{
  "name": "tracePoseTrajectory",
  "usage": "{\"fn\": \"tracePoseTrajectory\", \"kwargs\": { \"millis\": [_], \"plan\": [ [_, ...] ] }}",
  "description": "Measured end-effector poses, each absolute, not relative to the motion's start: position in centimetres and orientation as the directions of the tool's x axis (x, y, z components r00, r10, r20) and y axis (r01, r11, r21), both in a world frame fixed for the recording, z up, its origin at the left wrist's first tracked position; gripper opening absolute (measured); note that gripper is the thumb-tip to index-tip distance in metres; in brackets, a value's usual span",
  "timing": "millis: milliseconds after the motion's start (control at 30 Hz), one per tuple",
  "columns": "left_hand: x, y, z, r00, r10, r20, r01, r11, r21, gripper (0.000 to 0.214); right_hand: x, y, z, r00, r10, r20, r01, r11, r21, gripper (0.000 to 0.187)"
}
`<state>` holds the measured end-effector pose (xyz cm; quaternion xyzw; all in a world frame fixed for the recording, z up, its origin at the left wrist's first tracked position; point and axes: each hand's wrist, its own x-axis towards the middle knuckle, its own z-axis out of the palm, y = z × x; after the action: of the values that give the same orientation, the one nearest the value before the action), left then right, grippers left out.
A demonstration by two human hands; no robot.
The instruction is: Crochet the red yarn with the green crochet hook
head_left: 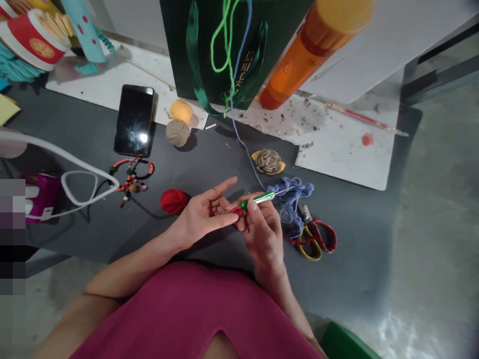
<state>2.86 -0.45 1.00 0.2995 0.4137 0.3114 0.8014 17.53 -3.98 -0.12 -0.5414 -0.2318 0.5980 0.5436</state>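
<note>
Between the thumb and fingers of my left hand (pixel 202 212) is a small red crochet piece (pixel 236 213); its index finger points outward with red yarn looped round it. My right hand (pixel 264 227) grips a green-handled crochet hook (pixel 258 200), its metal tip pointing right over a tangle of blue yarn (pixel 294 194). The hands meet above the dark table. A red yarn ball (pixel 174 201) lies left of my left hand. Right of my right hand, scissors (pixel 318 239) with red and yellow handles lie partly under the blue yarn. Beyond the hands sits a grey-brown crocheted flower (pixel 268 161) with yellow leaves.
A phone (pixel 134 119), yellow (pixel 181 110) and grey-brown (pixel 177 133) yarn balls and a beaded bracelet (pixel 145 167) lie at left. Behind stand a dark green bag (pixel 175 55) and an orange tube (pixel 295 65). A white cable (pixel 67 158) arcs in at left.
</note>
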Motion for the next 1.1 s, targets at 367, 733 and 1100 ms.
{"fn": "tracePoseTrajectory", "kwargs": {
  "millis": [367, 733, 1100],
  "plan": [
    [2.73, -0.45, 0.61, 0.467, 0.737, -0.487, -0.273, 0.645, 0.714, 0.078, 17.63, -3.91, 0.08, 0.301, 0.885, -0.356, -0.42, -0.211, -0.882, 0.026],
    [2.83, -0.31, 1.1, 0.383, 0.786, -0.486, -0.192, 0.582, 0.79, 0.066, 17.91, -3.8, 0.12, 0.33, 0.871, -0.365, -0.498, -0.168, -0.851, 0.022],
    [2.93, -0.45, 0.94, 0.283, 0.852, -0.44, -0.242, 0.507, 0.827, 0.043, 17.88, -3.85, 0.16, 0.38, 0.866, -0.326, -0.396, -0.166, -0.903, 0.022]
  ]
}}
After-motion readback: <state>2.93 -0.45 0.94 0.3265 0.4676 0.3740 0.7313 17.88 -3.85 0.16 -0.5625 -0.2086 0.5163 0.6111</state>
